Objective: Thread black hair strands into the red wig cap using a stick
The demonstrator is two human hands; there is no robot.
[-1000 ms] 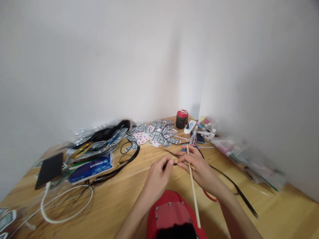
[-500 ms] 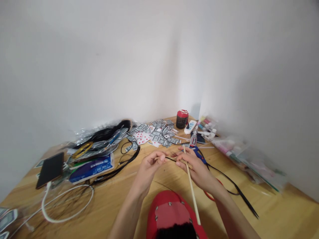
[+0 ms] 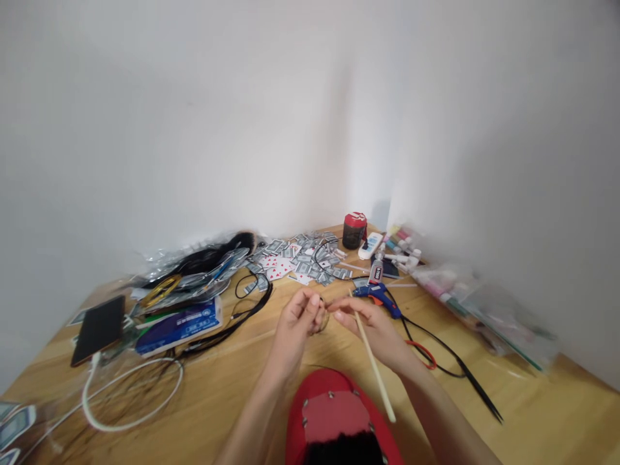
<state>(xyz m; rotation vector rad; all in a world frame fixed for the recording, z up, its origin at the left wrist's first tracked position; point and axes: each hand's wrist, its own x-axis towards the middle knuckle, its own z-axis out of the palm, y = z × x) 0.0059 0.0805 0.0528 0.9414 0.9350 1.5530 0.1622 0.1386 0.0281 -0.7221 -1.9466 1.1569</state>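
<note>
My left hand (image 3: 299,323) is closed in a pinch, a small dark strand (image 3: 321,300) just showing at the fingertips. Beside it, my right hand (image 3: 375,326) has a long pale stick (image 3: 372,368) lodged between its fingers, slanting down toward me. The right fingertips reach toward the left ones; whether they touch the strand I cannot tell. Below both hands stands a red rounded form (image 3: 303,387), like a wig block, with a pink patch (image 3: 336,416) pinned on it and black hair (image 3: 343,450) at the near end.
A blue glue gun (image 3: 380,297) and glue tube (image 3: 376,271) lie past my right hand. Playing cards (image 3: 278,266), a red-lidded jar (image 3: 355,231) and a power strip (image 3: 371,245) sit behind. Leftward are a phone (image 3: 99,329), cable (image 3: 130,420) and blue packet (image 3: 179,329); rightward, plastic bags (image 3: 484,310).
The dark strand stretched between both hands before; now it barely shows at my left fingertips. My right hand has shifted, uncovering the glue gun, and the stick's lower end has moved up and right.
</note>
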